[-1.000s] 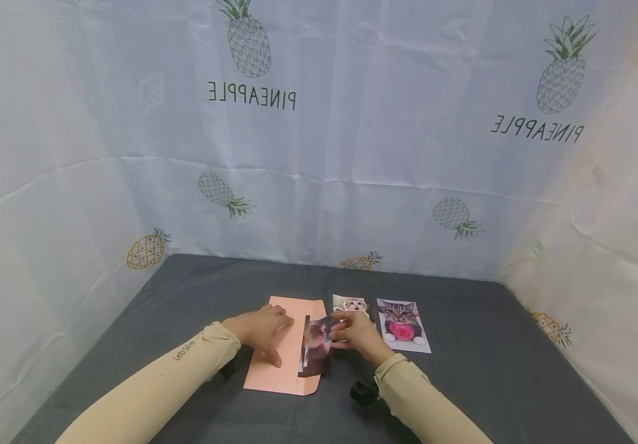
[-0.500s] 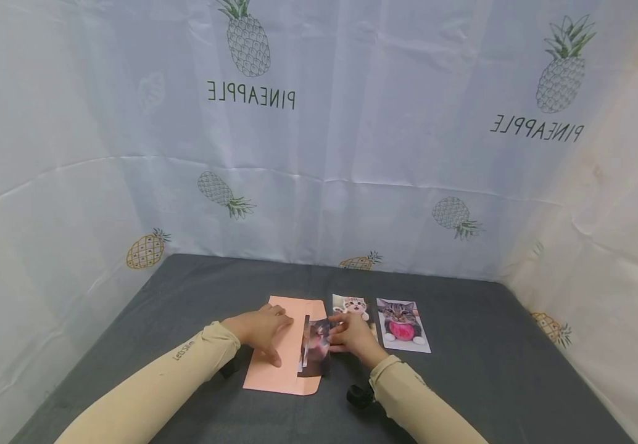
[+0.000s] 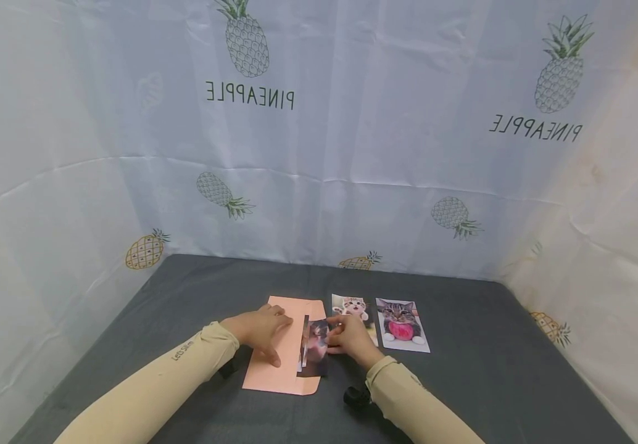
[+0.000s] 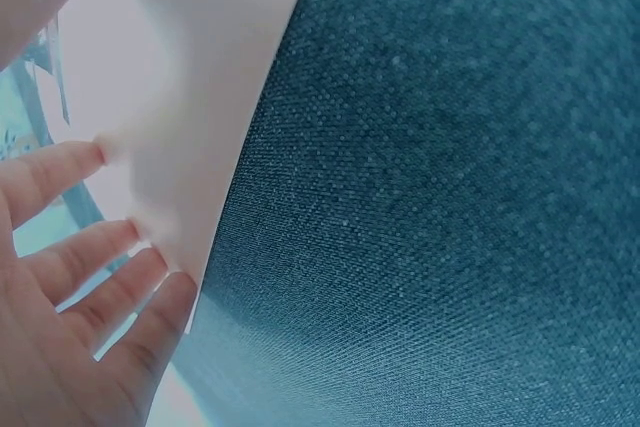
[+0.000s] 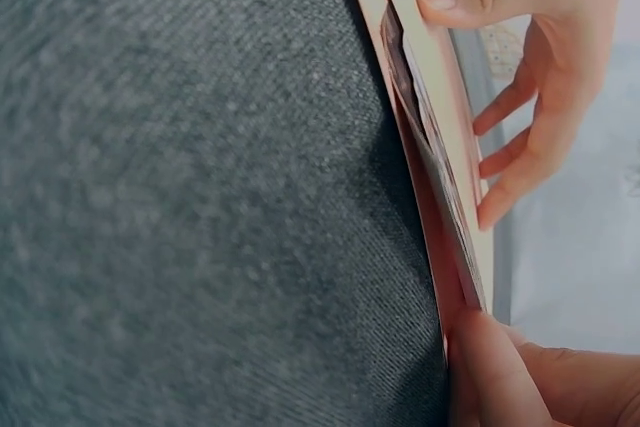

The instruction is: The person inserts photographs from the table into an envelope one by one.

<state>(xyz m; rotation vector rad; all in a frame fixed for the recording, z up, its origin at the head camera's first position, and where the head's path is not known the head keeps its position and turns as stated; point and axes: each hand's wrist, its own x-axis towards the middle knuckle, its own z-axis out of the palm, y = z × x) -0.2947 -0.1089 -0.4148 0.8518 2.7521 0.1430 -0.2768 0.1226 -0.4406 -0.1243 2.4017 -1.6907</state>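
Observation:
A peach-coloured envelope (image 3: 266,379) lies flat on the table, its flap side facing right. Across its right part lies a small stack of photos (image 3: 313,354), which the right wrist view shows partly inside the envelope's opening. My left hand (image 3: 263,331) rests on the envelope with fingers spread; the left wrist view shows its fingertips (image 4: 150,262) touching the paper near the edge. My right hand (image 3: 353,339) pinches the right edge of the photos between thumb and fingers. Its thumb and fingers (image 5: 495,372) appear low in the right wrist view, partly cut off.
A kitten photo (image 3: 350,304) lies behind my right hand, partly covered by it. Right of that is a cat photo (image 3: 402,333) with a pink round shape. The dark cloth-covered table (image 3: 480,370) meets a pineapple-print curtain (image 3: 330,148) at the back and sides.
My right hand and the photos have shifted slightly left, further over the envelope. More of the kitten photo shows behind my hand. My left hand has stayed in place.

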